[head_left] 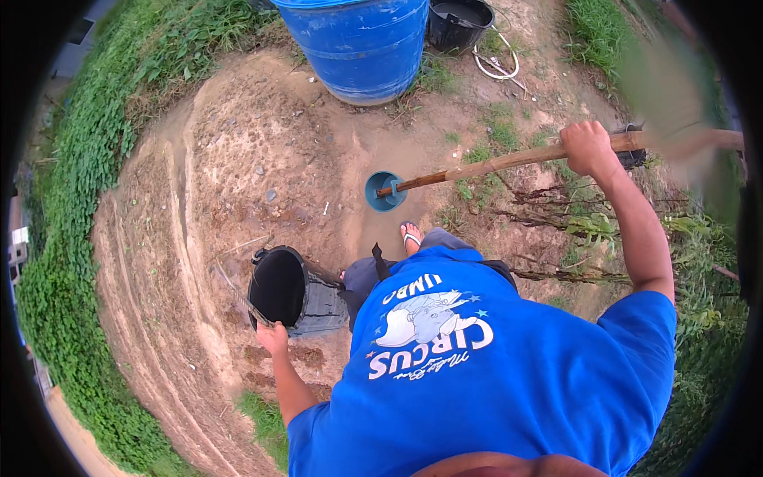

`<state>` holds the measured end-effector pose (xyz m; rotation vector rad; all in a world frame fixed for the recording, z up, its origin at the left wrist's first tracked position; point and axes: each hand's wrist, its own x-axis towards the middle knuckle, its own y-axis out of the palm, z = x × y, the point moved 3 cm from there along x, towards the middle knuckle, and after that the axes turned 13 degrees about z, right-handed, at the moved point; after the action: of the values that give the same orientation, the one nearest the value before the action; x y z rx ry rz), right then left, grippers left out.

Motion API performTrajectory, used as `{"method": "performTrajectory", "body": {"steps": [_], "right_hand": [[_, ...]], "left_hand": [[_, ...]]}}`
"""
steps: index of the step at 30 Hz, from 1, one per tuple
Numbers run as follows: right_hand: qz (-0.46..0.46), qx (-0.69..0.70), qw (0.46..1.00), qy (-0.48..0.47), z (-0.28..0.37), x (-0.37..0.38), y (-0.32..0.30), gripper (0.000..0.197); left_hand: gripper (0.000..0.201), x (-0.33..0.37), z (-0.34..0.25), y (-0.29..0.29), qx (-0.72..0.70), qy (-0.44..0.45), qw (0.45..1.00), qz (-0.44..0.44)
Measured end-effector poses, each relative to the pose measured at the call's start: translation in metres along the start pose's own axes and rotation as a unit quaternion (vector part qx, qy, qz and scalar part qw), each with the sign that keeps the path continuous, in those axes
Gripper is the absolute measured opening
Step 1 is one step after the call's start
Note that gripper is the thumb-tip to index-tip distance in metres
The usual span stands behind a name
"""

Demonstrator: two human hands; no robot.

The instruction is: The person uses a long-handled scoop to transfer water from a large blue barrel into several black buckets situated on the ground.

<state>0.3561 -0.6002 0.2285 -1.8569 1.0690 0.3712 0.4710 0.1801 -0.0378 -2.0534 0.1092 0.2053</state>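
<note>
My right hand (586, 149) is closed round a long wooden pole (493, 165) that slants down to the left. The pole's far end sits in a small teal bucket (383, 203), low over the ground ahead of my feet. On the other side, my left hand (273, 337) is closed at the near rim of a large black bucket (318, 298). That bucket is tilted, its mouth facing left, and its inside is too dark to make out. A thin rod-like piece, perhaps its handle, runs along the mouth to my left fingers.
A big blue barrel (358, 52) stands ahead, with a black tub (459, 24) and a pale looped hose (501, 63) to its right. Bare, rutted soil (230, 159) lies around. Dense green plants (71, 262) edge the left; leafy stalks (588, 226) grow at the right.
</note>
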Motion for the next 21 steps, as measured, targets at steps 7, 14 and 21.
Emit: {"method": "performTrajectory", "body": {"steps": [7,14,21], "right_hand": [[-0.017,0.030,0.996,0.077,-0.092,-0.039,0.047,0.012],[-0.044,0.069,0.981,0.175,-0.150,-0.076,0.089,0.012],[0.006,0.113,0.957,0.268,-0.206,-0.088,0.122,0.013]], "left_hand": [[0.021,0.117,-0.161,0.073,-0.359,0.044,0.925,0.120],[0.015,0.173,-0.373,0.162,-0.396,0.149,0.848,0.321],[0.016,0.187,-0.564,0.243,-0.336,0.257,0.792,0.439]]}}
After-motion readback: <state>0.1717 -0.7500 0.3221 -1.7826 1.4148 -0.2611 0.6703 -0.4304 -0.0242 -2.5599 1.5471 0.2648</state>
